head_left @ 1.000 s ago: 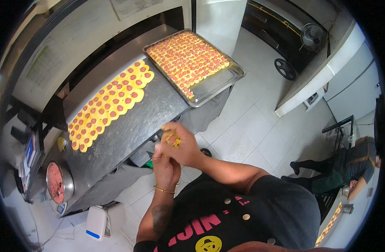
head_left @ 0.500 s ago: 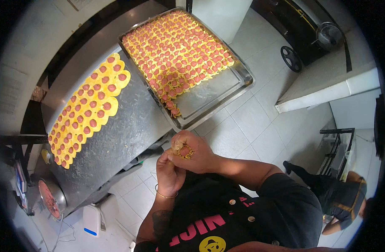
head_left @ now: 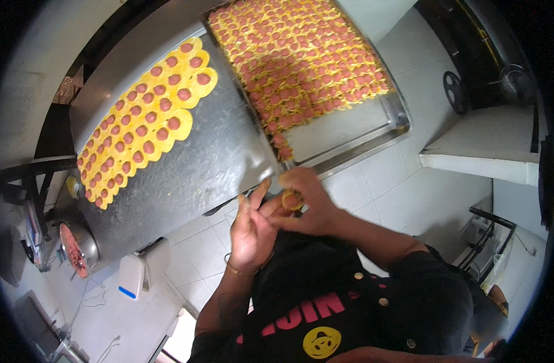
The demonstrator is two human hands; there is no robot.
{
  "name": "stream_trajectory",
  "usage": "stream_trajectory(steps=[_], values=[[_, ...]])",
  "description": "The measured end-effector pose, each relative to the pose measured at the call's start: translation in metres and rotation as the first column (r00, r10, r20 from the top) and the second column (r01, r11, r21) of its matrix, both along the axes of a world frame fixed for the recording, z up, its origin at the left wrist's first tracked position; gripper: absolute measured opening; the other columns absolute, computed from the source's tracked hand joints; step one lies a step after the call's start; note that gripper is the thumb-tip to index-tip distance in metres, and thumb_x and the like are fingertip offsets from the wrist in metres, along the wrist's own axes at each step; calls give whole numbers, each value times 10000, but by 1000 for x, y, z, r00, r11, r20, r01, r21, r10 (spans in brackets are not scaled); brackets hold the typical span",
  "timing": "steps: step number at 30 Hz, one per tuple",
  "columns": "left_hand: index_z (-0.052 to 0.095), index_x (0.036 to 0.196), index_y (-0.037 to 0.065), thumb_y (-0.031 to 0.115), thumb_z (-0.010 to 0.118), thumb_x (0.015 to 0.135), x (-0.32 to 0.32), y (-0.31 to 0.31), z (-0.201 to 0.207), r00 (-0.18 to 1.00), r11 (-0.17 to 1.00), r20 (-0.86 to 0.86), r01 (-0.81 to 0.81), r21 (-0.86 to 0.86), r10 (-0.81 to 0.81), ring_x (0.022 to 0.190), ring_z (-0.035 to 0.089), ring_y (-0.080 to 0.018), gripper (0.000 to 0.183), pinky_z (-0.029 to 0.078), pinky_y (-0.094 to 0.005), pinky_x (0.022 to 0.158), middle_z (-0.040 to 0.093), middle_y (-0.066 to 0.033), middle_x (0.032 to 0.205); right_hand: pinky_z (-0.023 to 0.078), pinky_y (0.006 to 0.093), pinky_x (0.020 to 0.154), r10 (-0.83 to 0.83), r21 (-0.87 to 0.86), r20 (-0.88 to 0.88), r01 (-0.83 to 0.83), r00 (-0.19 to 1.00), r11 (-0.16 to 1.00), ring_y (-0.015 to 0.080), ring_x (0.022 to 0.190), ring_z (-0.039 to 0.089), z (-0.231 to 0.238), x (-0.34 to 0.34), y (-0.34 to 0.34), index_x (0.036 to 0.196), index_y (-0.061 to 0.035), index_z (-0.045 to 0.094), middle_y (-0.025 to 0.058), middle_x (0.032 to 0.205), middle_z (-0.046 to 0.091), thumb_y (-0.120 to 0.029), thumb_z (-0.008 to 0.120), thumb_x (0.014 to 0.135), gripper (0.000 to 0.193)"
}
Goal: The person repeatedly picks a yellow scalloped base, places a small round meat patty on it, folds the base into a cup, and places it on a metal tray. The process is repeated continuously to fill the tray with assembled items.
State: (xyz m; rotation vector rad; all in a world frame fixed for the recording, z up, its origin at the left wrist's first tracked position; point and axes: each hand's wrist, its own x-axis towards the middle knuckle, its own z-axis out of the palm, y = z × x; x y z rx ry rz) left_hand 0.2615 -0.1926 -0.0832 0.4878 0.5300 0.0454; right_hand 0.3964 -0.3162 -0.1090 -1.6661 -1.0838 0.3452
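My right hand [head_left: 310, 202] is curled around an open-topped dumpling [head_left: 292, 200], its yellow wrapper gathered about a pink filling. Right beside it, my left hand [head_left: 252, 228] has its fingers stretched apart, some of them reaching up against the right hand. Beyond my hands, a large metal tray [head_left: 343, 130] carries dense rows of finished dumplings [head_left: 301, 57], with bare metal along its near side. On the steel table to the left, overlapping round yellow wrappers [head_left: 183, 124] lie in rows, each topped with a pink ball of filling [head_left: 149, 147].
A metal bowl of pink filling [head_left: 77, 249] stands at the table's near left end. Below it is a white device with a blue strip [head_left: 132, 275]. The steel table [head_left: 204, 163] ends just before me. Black equipment [head_left: 494, 66] stands far right; another person [head_left: 488, 320] is at lower right.
My hands were closed together around the dumpling; now the left fingers have spread away while the right keeps hold. The whole view has shifted, and the tray sits higher and further right.
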Motion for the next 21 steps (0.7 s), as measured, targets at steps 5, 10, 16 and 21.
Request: stream_trajectory(steps=[5,10,16,21], values=[[197,1624,6,542,331,1110,14,7,-18,996,979,-33,89,183,-84,1328,568,-355,755,408,-470,1149,541,-292,1459,530,498,865,138,-305,185,-77,973,949,371,965,664,9,31,-25,1118,-70,685,140,1032,687,-213,807,773,393],[306,1589,4,271,569,1065,28,19,-26,977,625,-159,214,751,-144,1229,637,-316,644,492,-413,1064,642,-250,1321,539,489,790,215,-396,171,-133,961,909,385,868,668,8,62,-22,1053,-56,676,146,865,657,-166,759,788,299],[415,1526,23,128,737,861,58,35,-35,979,-336,-201,198,921,27,1422,369,-521,746,321,-570,1181,426,-315,1491,535,534,788,272,-651,192,-85,943,754,441,889,677,-31,87,3,1017,-43,663,206,885,699,-202,731,787,288],[392,1519,22,89,707,797,96,32,-42,964,-539,-247,258,802,94,1451,293,-523,791,181,-632,1231,394,-320,1491,530,559,772,95,-740,102,11,990,673,471,859,681,-35,71,26,1070,-9,627,246,851,701,-229,716,828,339]])
